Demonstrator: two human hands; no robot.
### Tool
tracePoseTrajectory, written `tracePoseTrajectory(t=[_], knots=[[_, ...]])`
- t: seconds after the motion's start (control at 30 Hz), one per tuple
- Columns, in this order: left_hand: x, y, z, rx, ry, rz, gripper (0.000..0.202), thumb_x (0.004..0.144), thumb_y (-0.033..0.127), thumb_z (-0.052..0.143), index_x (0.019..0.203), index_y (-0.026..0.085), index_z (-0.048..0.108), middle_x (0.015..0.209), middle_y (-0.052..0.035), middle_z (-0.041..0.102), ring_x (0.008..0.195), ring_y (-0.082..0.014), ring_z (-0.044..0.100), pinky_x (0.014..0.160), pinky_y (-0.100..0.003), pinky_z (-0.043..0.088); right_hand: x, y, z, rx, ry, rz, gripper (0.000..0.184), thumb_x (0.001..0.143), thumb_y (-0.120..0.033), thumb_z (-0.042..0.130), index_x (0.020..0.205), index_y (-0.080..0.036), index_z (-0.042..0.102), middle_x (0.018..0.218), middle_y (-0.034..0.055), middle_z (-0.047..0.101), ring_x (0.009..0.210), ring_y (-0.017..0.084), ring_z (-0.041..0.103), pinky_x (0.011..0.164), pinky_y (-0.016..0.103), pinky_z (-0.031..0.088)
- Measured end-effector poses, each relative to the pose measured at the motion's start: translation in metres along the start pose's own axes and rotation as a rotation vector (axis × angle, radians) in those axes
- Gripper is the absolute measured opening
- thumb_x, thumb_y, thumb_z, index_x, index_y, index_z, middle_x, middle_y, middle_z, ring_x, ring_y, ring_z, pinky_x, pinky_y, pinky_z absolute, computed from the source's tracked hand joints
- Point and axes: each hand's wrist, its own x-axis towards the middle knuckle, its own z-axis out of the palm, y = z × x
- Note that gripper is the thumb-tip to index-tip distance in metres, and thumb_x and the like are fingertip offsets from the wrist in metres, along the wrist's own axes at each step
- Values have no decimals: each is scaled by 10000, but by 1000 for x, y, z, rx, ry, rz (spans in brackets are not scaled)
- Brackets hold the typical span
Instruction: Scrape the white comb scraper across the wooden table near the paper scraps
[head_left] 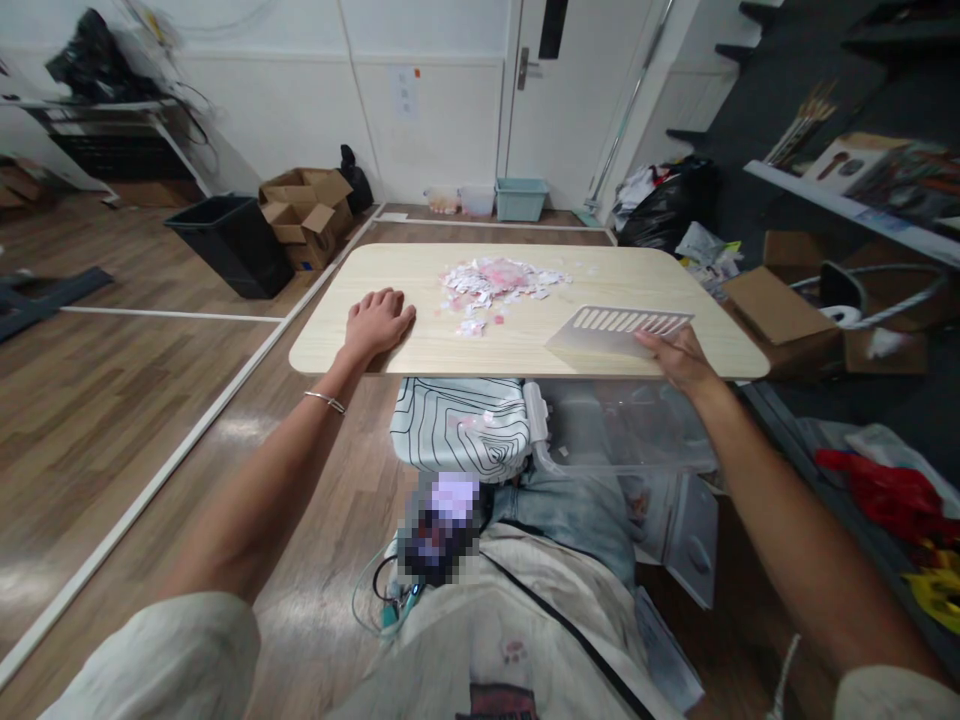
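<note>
My left hand (380,322) rests on the left part of a pale wooden tabletop (337,345), palm down and empty. My right hand (679,355) grips a translucent slotted plastic panel (600,335) by its right end, thumb on the near face. The panel's lower edge appears to touch the tabletop, at the right near side. Between my hands, farther back, lies a loose pile of white and pink paper scraps (499,280). A few scraps (472,326) are scattered nearer to me.
Below the table's near edge are a patterned cloth-like item (461,430) and a clear plastic bin (630,430). A phone-like device (442,525), partly blurred out, sits at my lap. Cardboard boxes (307,210) and a black bin (229,245) stand left; shelves (855,205) stand right.
</note>
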Motion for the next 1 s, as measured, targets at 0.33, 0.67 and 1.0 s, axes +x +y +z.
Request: tracePoseTrajectory(t=[0.33, 0.67, 1.0], knots=[[-1, 1, -2, 20, -37, -6, 572, 1010, 512, 344, 1466, 236, 553, 1608, -141, 524, 1478, -373, 429, 1228, -566, 314, -6, -14, 5, -83, 41, 28, 369, 616, -548, 863, 733, -276, 643, 867, 95, 791, 952, 368, 746, 890, 543, 613], [-16, 6, -9, 8, -14, 38, 501, 1023, 459, 376, 1404, 222, 598, 1588, -147, 554, 1468, -353, 454, 1225, -544, 330, -6, -12, 4, -65, 34, 8, 392, 595, -551, 873, 764, -270, 658, 832, 71, 785, 872, 334, 735, 841, 515, 618], [-225, -26, -47, -428, 12, -185, 346, 936, 542, 582, 769, 265, 707, 699, -8, 678, 712, -244, 655, 676, -341, 484, -5, -11, 8, -66, 60, 49, 402, 626, -553, 875, 801, -257, 666, 885, 84, 785, 907, 321, 726, 882, 484, 600]])
